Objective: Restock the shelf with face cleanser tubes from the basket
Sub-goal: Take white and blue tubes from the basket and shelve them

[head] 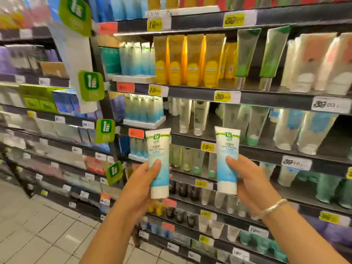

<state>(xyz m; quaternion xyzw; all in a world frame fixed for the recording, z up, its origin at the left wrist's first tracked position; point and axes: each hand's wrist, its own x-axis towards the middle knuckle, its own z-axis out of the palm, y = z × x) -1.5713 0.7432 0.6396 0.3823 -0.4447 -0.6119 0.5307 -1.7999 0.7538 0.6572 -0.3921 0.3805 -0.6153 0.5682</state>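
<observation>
The left hand (pixel 142 180) grips one face cleanser tube (pixel 159 162) around its lower half, thumb across the front and fingers curled behind. The right hand (pixel 247 180) holds a second tube (pixel 227 161) the same way, level with the first and well apart from it. Both tubes stand upright, cap end down, held clear of the shelves. The right wrist wears a bracelet (pixel 272 208).

These tubes look light and soft-walled with a smooth plastic skin, so a hard squeeze would likely dent them; the firmer part near the cap seems the better place to hold.

Beyond the hands, just above the left one, a row of matching blue-and-white tubes (pixel 143 108) stands in a white tray (pixel 144 123), probably where these belong. The basket is not in view.
</observation>
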